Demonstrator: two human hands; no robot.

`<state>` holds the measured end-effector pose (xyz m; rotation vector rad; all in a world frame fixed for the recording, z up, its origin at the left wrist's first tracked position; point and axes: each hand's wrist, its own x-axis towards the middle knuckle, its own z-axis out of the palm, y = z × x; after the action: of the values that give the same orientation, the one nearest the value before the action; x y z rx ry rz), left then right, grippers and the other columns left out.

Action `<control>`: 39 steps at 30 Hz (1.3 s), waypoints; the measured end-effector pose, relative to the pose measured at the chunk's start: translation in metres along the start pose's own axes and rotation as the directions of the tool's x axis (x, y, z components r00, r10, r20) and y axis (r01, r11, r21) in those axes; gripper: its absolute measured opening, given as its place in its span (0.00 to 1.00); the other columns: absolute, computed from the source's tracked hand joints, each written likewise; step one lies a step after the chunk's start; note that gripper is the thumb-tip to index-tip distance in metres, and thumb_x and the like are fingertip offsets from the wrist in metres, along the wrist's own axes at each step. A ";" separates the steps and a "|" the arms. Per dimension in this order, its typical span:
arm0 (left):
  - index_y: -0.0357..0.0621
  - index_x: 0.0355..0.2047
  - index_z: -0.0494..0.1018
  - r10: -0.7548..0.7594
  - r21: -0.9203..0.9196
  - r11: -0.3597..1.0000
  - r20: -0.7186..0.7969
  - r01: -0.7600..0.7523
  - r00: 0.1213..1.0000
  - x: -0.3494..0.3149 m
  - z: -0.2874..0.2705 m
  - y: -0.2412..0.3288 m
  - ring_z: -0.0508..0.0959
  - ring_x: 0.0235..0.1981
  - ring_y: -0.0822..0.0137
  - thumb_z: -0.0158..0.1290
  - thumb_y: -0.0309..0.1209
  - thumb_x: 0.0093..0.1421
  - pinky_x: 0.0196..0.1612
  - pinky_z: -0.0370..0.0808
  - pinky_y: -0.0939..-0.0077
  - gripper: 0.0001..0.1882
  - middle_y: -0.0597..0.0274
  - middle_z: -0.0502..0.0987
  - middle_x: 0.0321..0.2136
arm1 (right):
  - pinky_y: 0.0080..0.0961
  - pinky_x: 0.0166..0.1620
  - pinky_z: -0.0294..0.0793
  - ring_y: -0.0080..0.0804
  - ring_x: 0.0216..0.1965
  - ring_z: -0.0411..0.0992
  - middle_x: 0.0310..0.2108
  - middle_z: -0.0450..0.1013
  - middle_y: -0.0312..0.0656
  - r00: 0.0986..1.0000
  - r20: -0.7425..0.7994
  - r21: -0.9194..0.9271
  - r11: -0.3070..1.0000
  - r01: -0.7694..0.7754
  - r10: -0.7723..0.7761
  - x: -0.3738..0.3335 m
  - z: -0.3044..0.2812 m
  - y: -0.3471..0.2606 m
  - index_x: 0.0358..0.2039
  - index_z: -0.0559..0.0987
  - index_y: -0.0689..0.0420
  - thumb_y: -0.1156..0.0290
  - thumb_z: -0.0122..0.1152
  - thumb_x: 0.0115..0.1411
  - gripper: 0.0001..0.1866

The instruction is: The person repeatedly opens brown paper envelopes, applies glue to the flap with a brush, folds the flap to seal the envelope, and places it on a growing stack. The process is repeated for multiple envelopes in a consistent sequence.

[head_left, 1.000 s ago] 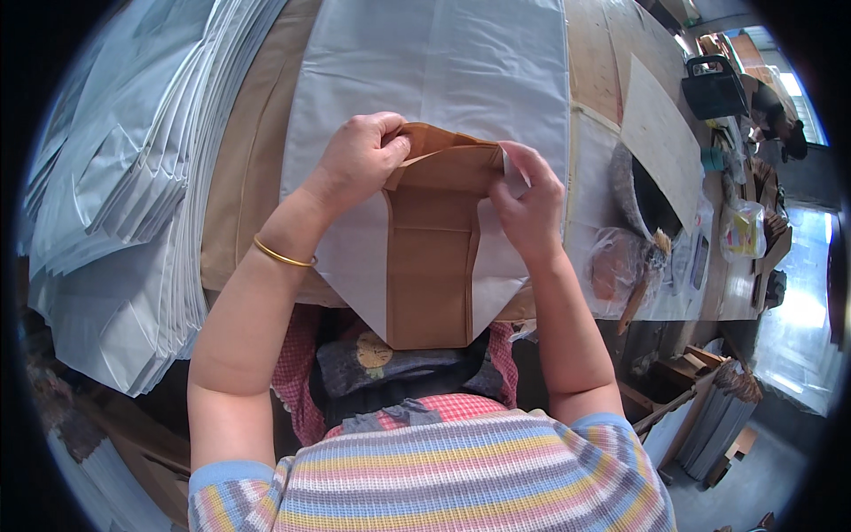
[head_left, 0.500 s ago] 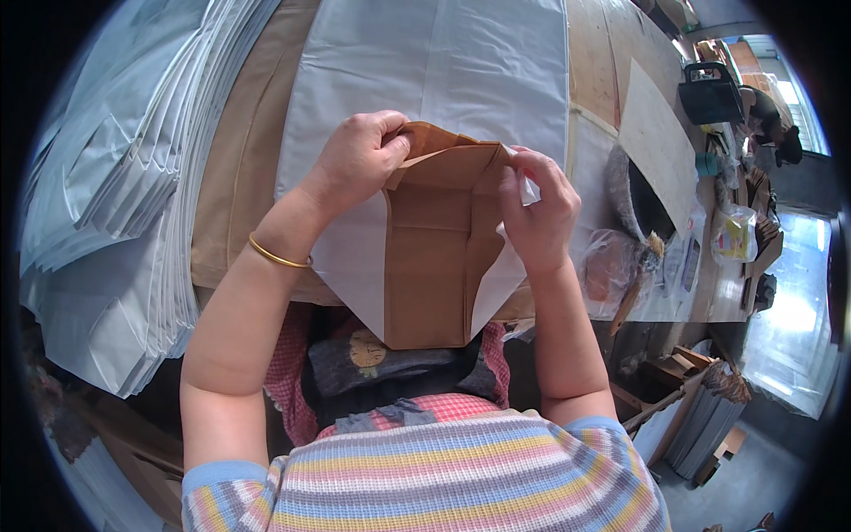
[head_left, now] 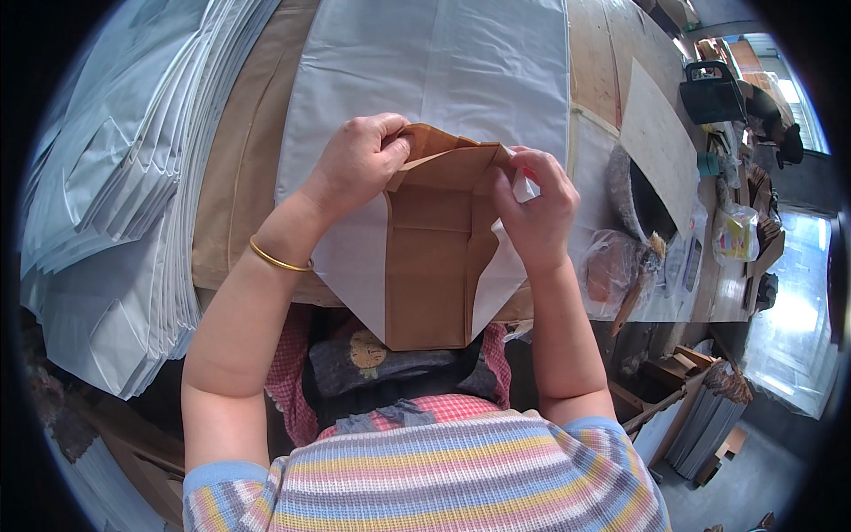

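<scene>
A large paper bag [head_left: 430,266], white outside and brown inside, lies on the table with its end opened out toward me. My left hand [head_left: 363,160] pinches the upper left of the brown fold between thumb and fingers. At the upper right corner, my right hand [head_left: 539,199] pinches the paper, with a small white flap showing by its fingers. Between the two hands the brown edge stands up and bows a little. The near brown panel hangs down toward my lap, with white triangular sides flaring out on both sides of it.
Left of me stands a thick stack of folded white bags [head_left: 133,195]. On the right of the table are a pale board [head_left: 660,142], a brush [head_left: 640,284], clear plastic bags [head_left: 607,266] and a dark green container [head_left: 712,93]. Bundled sheets [head_left: 705,421] stand below at the right.
My right thumb has shifted slightly left and inward over the brown corner. The left hand keeps its hold almost unmoved, and the bag stays in place.
</scene>
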<state>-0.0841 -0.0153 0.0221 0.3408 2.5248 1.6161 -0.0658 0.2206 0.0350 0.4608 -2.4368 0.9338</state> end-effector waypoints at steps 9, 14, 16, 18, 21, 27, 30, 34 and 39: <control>0.30 0.37 0.74 -0.004 -0.009 1.000 -0.008 0.004 1.000 -0.002 0.001 0.005 0.71 0.28 0.75 0.48 0.23 0.62 0.34 0.71 0.77 0.08 0.61 0.76 0.25 | 0.32 0.31 0.75 0.40 0.27 0.76 0.29 0.76 0.41 0.998 -0.019 -0.028 0.998 -0.060 0.059 0.000 0.005 0.001 0.29 0.75 0.57 0.74 0.67 0.46 0.10; 0.30 0.37 0.74 0.044 0.031 0.999 -0.041 -0.043 0.998 -0.007 0.003 0.008 0.73 0.27 0.73 0.48 0.22 0.61 0.33 0.72 0.76 0.08 0.59 0.76 0.25 | 0.35 0.30 0.73 0.41 0.28 0.74 0.27 0.74 0.40 0.991 -0.020 -0.162 0.978 -0.132 0.130 0.003 0.013 -0.013 0.28 0.73 0.56 0.73 0.65 0.44 0.11; 0.31 0.37 0.74 0.050 0.032 0.998 -0.049 -0.048 0.998 -0.008 0.003 0.010 0.73 0.27 0.73 0.47 0.22 0.61 0.32 0.72 0.76 0.08 0.58 0.76 0.24 | 0.37 0.30 0.72 0.42 0.29 0.74 0.27 0.73 0.39 0.984 -0.010 -0.239 0.955 -0.178 0.180 0.004 0.017 -0.018 0.28 0.72 0.55 0.74 0.64 0.44 0.11; 0.31 0.37 0.74 0.046 0.030 0.999 -0.061 -0.044 0.997 -0.008 0.004 0.012 0.73 0.26 0.73 0.47 0.22 0.61 0.32 0.72 0.76 0.08 0.59 0.76 0.24 | 0.39 0.31 0.72 0.42 0.31 0.74 0.28 0.73 0.40 0.974 0.001 -0.298 0.930 -0.215 0.226 0.006 0.022 -0.024 0.30 0.71 0.55 0.76 0.62 0.44 0.12; 0.31 0.37 0.74 0.069 0.034 0.997 -0.075 -0.067 0.995 -0.009 0.004 0.012 0.72 0.26 0.74 0.47 0.22 0.61 0.32 0.72 0.77 0.08 0.59 0.75 0.24 | 0.40 0.34 0.73 0.43 0.35 0.74 0.29 0.73 0.41 0.958 0.031 -0.344 0.903 -0.258 0.285 0.010 0.019 -0.028 0.32 0.71 0.55 0.77 0.59 0.45 0.12; 0.31 0.36 0.73 0.040 -0.012 0.999 -0.013 -0.041 0.999 -0.009 -0.001 0.011 0.72 0.28 0.77 0.49 0.21 0.62 0.34 0.72 0.78 0.06 0.61 0.75 0.24 | 0.40 0.39 0.74 0.45 0.41 0.74 0.34 0.75 0.46 0.947 0.244 -0.327 0.937 -0.122 0.209 0.009 -0.012 -0.024 0.37 0.72 0.57 0.78 0.55 0.49 0.13; 0.32 0.38 0.73 0.020 -0.147 0.989 0.023 -0.016 1.000 -0.007 -0.003 0.008 0.73 0.30 0.77 0.51 0.19 0.60 0.35 0.73 0.79 0.06 0.64 0.76 0.25 | 0.40 0.40 0.75 0.48 0.40 0.75 0.35 0.76 0.49 0.866 0.440 -0.171 0.969 -0.180 0.238 0.027 -0.032 -0.009 0.39 0.72 0.58 0.79 0.55 0.52 0.13; 0.32 0.39 0.72 -0.004 -0.203 0.979 0.146 0.033 0.989 0.002 -0.003 0.014 0.74 0.31 0.77 0.53 0.17 0.58 0.35 0.74 0.79 0.09 0.66 0.77 0.27 | 0.37 0.40 0.74 0.51 0.36 0.74 0.33 0.75 0.52 0.773 0.570 -0.010 0.943 -0.333 0.279 0.048 -0.033 0.010 0.40 0.70 0.61 0.81 0.53 0.55 0.11; 0.36 0.38 0.74 0.184 0.085 0.976 0.160 -0.200 0.970 0.016 -0.002 0.029 0.78 0.28 0.66 0.58 0.19 0.51 0.32 0.74 0.73 0.12 0.56 0.79 0.26 | 0.34 0.37 0.72 0.46 0.32 0.73 0.31 0.74 0.50 0.815 0.577 0.177 0.967 -0.182 0.048 0.046 -0.032 0.021 0.37 0.68 0.61 0.80 0.55 0.59 0.07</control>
<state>-0.0969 -0.0008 0.0496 0.7118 2.5283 1.4632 -0.1035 0.2516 0.0695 0.7742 -2.9317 1.2825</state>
